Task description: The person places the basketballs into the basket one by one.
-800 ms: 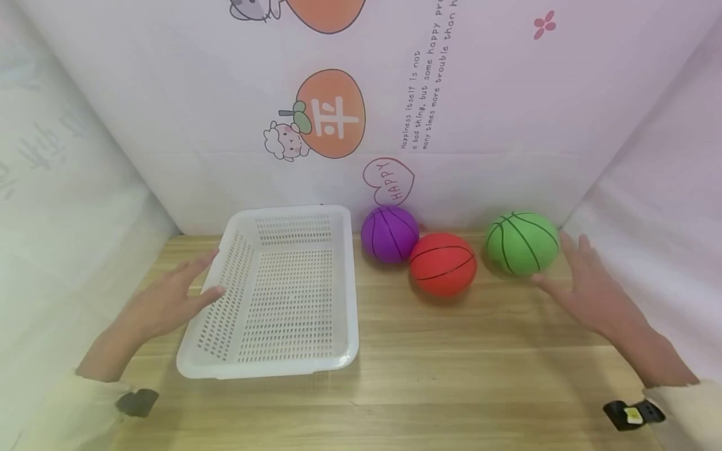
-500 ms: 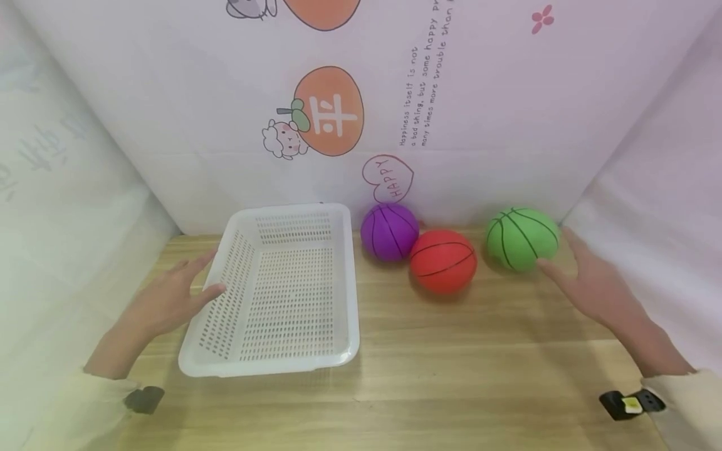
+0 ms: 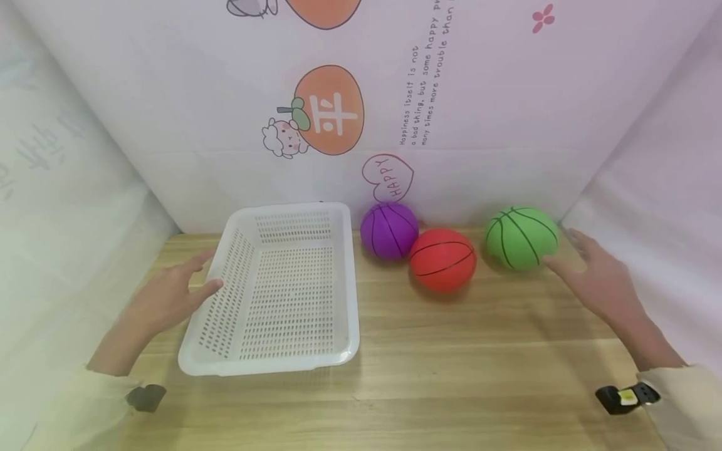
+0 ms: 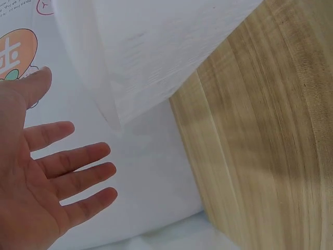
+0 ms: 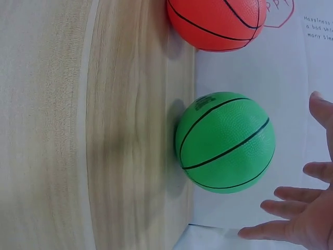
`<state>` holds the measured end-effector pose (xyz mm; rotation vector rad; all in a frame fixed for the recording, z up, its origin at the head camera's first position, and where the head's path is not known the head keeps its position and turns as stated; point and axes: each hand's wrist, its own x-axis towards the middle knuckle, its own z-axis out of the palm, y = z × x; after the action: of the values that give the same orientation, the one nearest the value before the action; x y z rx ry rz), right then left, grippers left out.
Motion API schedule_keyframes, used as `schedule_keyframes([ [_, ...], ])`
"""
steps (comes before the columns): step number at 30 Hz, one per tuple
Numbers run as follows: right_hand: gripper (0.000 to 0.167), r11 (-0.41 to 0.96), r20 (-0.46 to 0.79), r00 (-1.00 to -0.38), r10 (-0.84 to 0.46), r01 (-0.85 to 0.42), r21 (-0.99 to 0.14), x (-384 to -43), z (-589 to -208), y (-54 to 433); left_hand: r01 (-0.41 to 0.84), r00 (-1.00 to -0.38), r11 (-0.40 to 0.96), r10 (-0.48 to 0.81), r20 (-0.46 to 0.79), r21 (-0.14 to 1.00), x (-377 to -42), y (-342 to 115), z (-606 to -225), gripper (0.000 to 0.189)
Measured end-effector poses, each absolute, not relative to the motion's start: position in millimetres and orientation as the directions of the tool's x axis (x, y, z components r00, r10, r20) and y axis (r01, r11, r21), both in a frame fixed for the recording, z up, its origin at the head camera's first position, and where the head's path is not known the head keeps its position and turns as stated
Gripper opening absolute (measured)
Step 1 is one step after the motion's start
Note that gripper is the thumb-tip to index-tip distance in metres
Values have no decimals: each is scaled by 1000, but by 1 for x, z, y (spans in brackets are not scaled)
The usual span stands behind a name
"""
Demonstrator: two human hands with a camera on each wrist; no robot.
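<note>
A white perforated plastic basket (image 3: 353, 294) stands on the wooden table at the left. My left hand (image 3: 163, 299) is held at its left side, fingers spread and relaxed, thumb overlapping the rim in the head view. In the left wrist view that hand (image 4: 57, 177) has nothing in it. A green ball with black basketball lines (image 3: 521, 239) rests at the back right. My right hand (image 3: 606, 285) is just right of the green ball, thumb tip by its lower edge, fingers loosely extended. The right wrist view shows a gap between the fingers (image 5: 294, 208) and the green ball (image 5: 226, 143).
A purple ball (image 3: 389, 231) and a red ball (image 3: 443, 260) sit side by side between the basket and the green ball. White printed cloth (image 3: 479, 113) forms a wall behind, with cloth sides left and right. The wooden table (image 3: 429, 376) extends in front.
My right hand has shifted slightly right, and its thumb has drawn back toward the green ball's edge. My left hand has barely moved. The basket and balls stay in place.
</note>
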<state>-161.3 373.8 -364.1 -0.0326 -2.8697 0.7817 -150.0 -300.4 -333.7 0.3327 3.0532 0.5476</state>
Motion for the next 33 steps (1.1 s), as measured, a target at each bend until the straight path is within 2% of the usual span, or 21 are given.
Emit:
schedule_keyframes([
  [3, 88, 837, 131, -988, 81, -4, -547, -163, -364, 375, 217, -975, 904, 221, 32, 369, -151, -301, -334, 69],
  [10, 97, 788, 79, -997, 12, -39, -614, -166, -366, 372, 244, -968, 862, 246, 54, 445, -152, -306, -341, 64],
  [19, 94, 642, 29, -998, 63, 18, -767, -169, -373, 376, 246, -964, 817, 262, 43, 521, -154, -309, -344, 63],
  [27, 94, 579, -9, -998, 61, 42, -814, -170, -376, 378, 97, -969, 685, 231, -89, 722, -159, -319, -352, 74],
  [33, 96, 546, -15, -1000, 22, 25, -837, -174, -382, 381, 77, -965, 651, 238, -107, 755, -160, -318, -353, 74],
])
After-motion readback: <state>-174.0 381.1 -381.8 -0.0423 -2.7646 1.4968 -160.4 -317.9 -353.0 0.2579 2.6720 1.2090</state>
